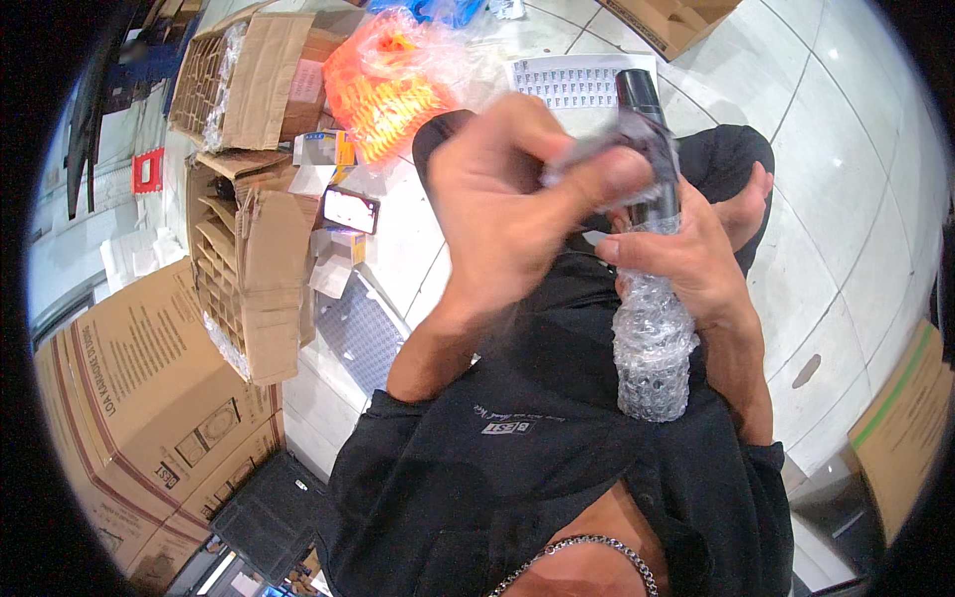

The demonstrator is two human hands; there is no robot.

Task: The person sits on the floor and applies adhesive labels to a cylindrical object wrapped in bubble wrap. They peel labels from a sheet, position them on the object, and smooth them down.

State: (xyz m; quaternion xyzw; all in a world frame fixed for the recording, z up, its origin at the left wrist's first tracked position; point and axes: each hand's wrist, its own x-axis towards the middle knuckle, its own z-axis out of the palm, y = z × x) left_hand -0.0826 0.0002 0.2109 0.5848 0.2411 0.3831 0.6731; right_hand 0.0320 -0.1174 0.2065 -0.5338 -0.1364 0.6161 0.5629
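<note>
Black tube (pixel 638 92) is right of centre in the frame, lower half in bubble wrap (pixel 654 363). Right hand (pixel 701 254) is curled round it; left hand (pixel 507 199) is pinching some blurry greyish scrap (pixel 589 149) by it, can't tell what. Orange netting (pixel 383 95) sits top centre-left.

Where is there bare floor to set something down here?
Widest: the white tiles on the right, between the right knee and the brown cardboard. A narrower tiled strip lies between the phone and the left knee. Crowded: the left, with opened cartons, and ahead, with orange netting and a printed sheet.
</note>
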